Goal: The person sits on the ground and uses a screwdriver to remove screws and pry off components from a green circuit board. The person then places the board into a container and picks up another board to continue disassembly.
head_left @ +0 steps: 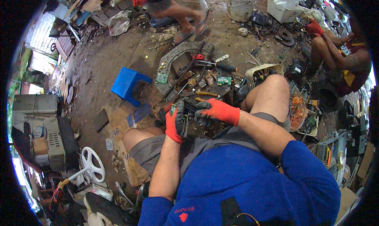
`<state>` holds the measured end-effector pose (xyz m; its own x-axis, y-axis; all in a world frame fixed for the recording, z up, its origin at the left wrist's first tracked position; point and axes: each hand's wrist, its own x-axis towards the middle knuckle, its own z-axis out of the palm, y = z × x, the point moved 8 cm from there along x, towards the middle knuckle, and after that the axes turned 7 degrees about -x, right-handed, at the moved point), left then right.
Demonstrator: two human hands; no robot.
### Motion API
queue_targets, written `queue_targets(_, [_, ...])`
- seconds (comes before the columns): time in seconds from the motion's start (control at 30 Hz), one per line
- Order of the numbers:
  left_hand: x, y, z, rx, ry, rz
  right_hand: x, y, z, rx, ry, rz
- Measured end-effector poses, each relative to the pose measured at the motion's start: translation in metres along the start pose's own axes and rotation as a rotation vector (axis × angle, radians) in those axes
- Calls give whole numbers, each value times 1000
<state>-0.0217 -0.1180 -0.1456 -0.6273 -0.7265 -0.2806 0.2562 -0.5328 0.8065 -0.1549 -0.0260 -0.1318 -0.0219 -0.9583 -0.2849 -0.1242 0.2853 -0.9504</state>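
In front of my lap, my left hand point(176, 124), in a red and grey glove, is closed around a dark piece with metal edges. A small green circuit board point(173, 109) shows at its fingers. My right hand point(218, 111), gloved alike, bends its fingers against the same dark piece from the right. Fingers cover most of it, so its kind cannot be made out. Just beyond lie yellow-handled pliers point(207, 94). A screwdriver point(225, 67) with a black and orange handle, a green circuit board point(224, 81) and another green board point(162, 77) lie farther out.
A grey angular block ring point(173, 54) frames the scrap ahead. Left of it stands a blue stool point(128, 84). A cream bin point(276, 69) sits by my right knee. One person's legs point(182, 17) are at the top; a red-gloved co-worker point(342, 54) crouches right.
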Motion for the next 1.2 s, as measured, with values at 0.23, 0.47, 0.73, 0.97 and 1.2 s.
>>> queue_targets(0.23, [-7,8,14,-9,-72,-41,15,39,-2,11,18,61])
queue_targets(0.47, [-4,-1,6,-71,-59,-100,-3,-14,-7,96,7,4])
queue_targets(0.73, [4,-2,3,-49,-73,-41,-1,-3,11,463,-172,71])
queue_targets(0.97, [2,7,7,-79,-83,-16,2,-9,3,232,-54,-113])
queue_targets(1.2, [5,2,-17,37,0,41,1,-17,-1,-14,32,-224])
